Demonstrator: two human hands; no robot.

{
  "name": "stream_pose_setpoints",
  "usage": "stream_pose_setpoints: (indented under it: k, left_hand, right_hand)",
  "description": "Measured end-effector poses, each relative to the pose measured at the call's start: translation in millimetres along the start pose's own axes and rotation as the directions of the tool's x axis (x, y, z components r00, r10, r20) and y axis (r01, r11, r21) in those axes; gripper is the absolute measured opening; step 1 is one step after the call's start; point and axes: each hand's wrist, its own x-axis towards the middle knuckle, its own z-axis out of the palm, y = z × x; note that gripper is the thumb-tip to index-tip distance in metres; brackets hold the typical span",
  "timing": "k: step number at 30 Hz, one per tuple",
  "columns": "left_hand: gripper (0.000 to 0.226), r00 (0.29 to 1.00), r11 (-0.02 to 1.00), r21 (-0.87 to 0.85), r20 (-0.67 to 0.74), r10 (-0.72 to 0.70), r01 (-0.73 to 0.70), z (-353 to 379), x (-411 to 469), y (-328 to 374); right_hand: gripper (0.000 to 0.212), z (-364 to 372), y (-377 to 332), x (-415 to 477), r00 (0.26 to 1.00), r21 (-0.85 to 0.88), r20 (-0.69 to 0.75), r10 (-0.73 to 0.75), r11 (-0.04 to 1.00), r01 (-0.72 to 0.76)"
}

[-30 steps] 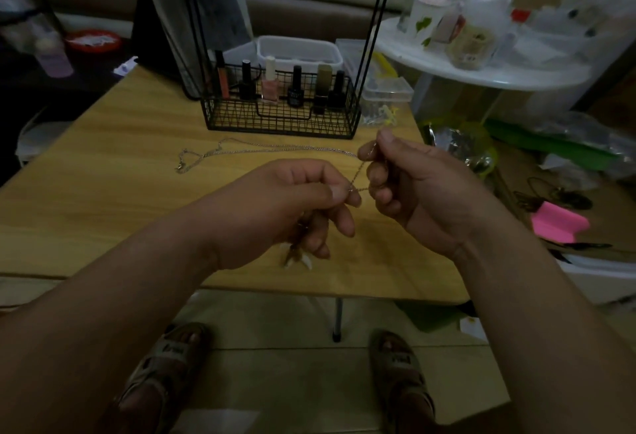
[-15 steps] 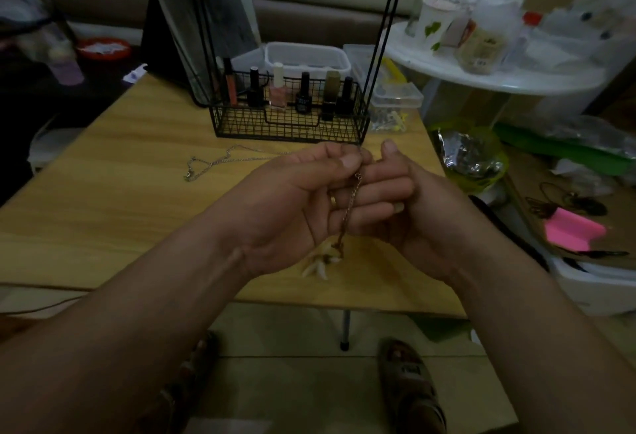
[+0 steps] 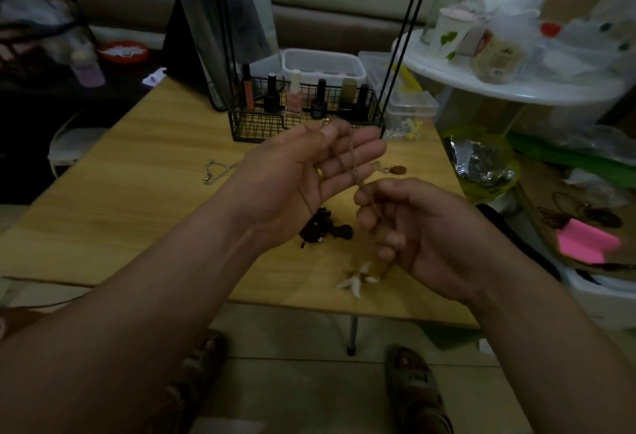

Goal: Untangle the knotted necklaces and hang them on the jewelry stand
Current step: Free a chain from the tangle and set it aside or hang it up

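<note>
- One pale wooden tabletop [image 3: 137, 213] carries everything, and its near edge lies well in front of the black wire jewelry stand [image 3: 261, 123].
- That stand has a basket base holding nail polish bottles [image 3: 294, 96]. Its thin uprights run out of the top of the view, so the hanging bar can hardly be seen.
- Left hand [image 3: 309, 172] is raised just in front of the stand, palm up. Its thumb seems to pinch the top of the chain against nearly straight fingers, though the dim light makes that contact hard to confirm.
- Right hand [image 3: 423, 227] is lower and nearer the person than the stand. Its fingers are curled round the lower run of the same chain.
- Thin brownish chain necklace [image 3: 351, 161] runs across the left fingers down into the right fist, in the air in front of the stand. No necklace can be seen hanging on the stand.
- Tangle of black beads [image 3: 318, 227] lies on the tabletop in front of the stand, under the left wrist. A lowered hand could snag it.
- Silver link chain [image 3: 220, 172] lies to the front-left of the stand.
- White shell-like pendant [image 3: 356, 280] dangles below the right fist. If it swings it could wrap back round the chain and knot it again.
- Amber oval pendant [image 3: 398, 169] lies to the front-right of the stand.
- Pulling the two hands apart hard would probably tighten any remaining knot, or snap so fine a chain. A loose thumb pinch would drop the chain's end onto the beads.
</note>
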Motion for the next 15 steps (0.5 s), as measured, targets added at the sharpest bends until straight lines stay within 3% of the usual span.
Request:
stream_pose_setpoints:
  k: [3,10,15]
  left_hand:
    - [0.013,0.997,1.0,0.003,-0.072,0.01,-0.01,-8.1,0.5,4.9]
    - [0.006,0.989,0.979,0.202,-0.145,-0.008,0.038,-7.6,-4.0,-1.5]
    - [0.006,0.989,0.887,0.455,-0.143,-0.019,0.083,-6.4,-6.3,-4.4]
  right_hand:
    - [0.016,-5.3,-0.3,-0.8,0.995,-0.102,-0.02,-0.102,0.99,0.099]
    - [0.01,-13.0,4.6,3.2,0.974,-0.322,-0.08,-0.21,0.931,0.175]
    - [0.015,-14.4,3.1,5.2,0.949,-0.341,-0.132,-0.287,0.912,0.228]
